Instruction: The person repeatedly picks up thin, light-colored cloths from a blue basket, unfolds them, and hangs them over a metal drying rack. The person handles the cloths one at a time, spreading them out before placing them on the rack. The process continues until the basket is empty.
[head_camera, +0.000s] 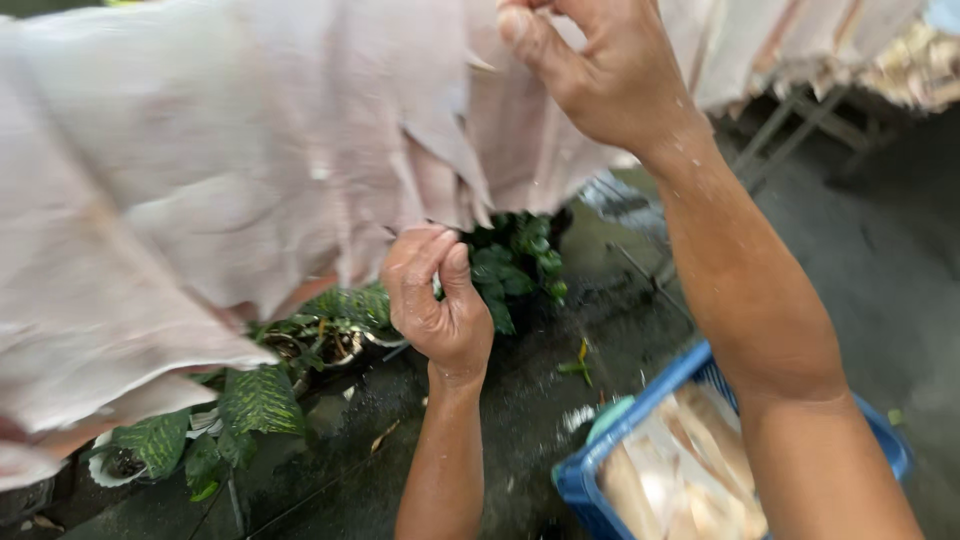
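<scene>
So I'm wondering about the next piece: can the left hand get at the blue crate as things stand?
Probably not right away: the left hand is closed on the hanging pale sheet's lower edge. The blue crate sits low beside it, top open, though the right forearm crosses above.

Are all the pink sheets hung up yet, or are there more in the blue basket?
Not yet. Many pink sheets already hang in a row. Right now the left hand grips the bottom edge of one sheet, and the right hand pinches it up top. The blue basket below still holds a pile of pale sheets, so more seems left.
</scene>
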